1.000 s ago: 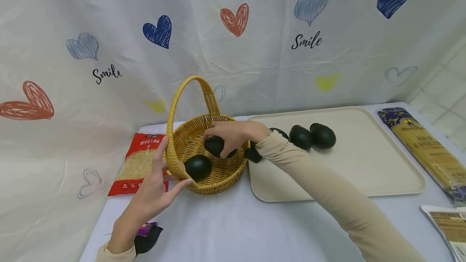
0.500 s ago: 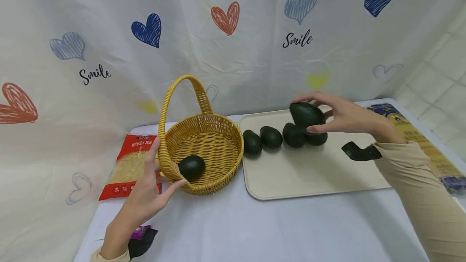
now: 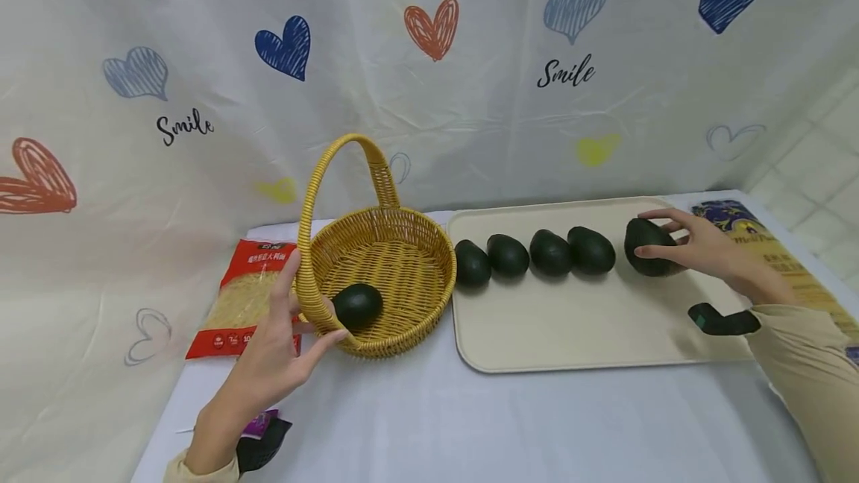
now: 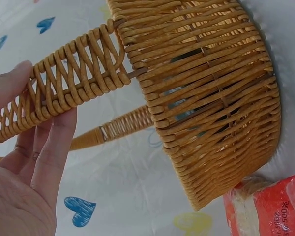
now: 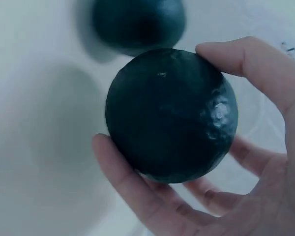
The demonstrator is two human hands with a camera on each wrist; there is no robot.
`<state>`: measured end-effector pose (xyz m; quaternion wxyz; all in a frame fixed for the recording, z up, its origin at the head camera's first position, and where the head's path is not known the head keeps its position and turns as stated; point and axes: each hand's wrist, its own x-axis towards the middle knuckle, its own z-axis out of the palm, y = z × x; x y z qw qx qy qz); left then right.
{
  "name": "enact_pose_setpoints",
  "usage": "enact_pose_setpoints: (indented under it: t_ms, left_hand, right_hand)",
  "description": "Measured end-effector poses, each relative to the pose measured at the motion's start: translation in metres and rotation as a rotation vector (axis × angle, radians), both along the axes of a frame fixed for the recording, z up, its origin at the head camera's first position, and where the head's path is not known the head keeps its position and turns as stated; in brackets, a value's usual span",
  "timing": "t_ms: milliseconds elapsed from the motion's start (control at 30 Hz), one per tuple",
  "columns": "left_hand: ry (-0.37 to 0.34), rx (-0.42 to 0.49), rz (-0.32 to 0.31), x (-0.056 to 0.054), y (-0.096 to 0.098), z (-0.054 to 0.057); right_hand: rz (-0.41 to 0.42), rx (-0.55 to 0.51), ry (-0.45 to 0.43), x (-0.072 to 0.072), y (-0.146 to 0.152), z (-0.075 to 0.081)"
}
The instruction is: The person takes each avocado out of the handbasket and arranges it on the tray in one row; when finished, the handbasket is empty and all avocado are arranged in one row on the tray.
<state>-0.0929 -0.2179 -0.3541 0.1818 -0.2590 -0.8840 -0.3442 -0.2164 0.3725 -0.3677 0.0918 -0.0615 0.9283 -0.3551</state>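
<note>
white heart-print backdrop (image 3: 483, 155) | pale tiled wall (image 3: 822, 170) | white-covered table (image 3: 483, 427)

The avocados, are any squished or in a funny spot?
Nothing stands out. Four avocados sit in a row on the tray, the right hand holds another avocado over it, and one loose avocado lies in the basket. I see no splits or squashed sides.
</note>
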Motion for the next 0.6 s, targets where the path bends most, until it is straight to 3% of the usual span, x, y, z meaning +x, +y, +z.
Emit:
enact_pose_setpoints:
  t_ms: [133,300,600]
  left_hand:
    - [0.004,-0.001,-0.012,0.001,-0.002,0.000]
    - [0.011,0.001,-0.017,0.002,-0.002,-0.001]
    - [-0.005,-0.024,0.002,-0.001,-0.001,0.001]
  right_hand:
    - [-0.007,-0.030,-0.076,-0.004,-0.003,-0.013]
    - [0.033,-0.056,-0.134,-0.008,-0.010,-0.014]
    - [0.091,-0.043,-0.136,-0.010,-0.011,-0.011]
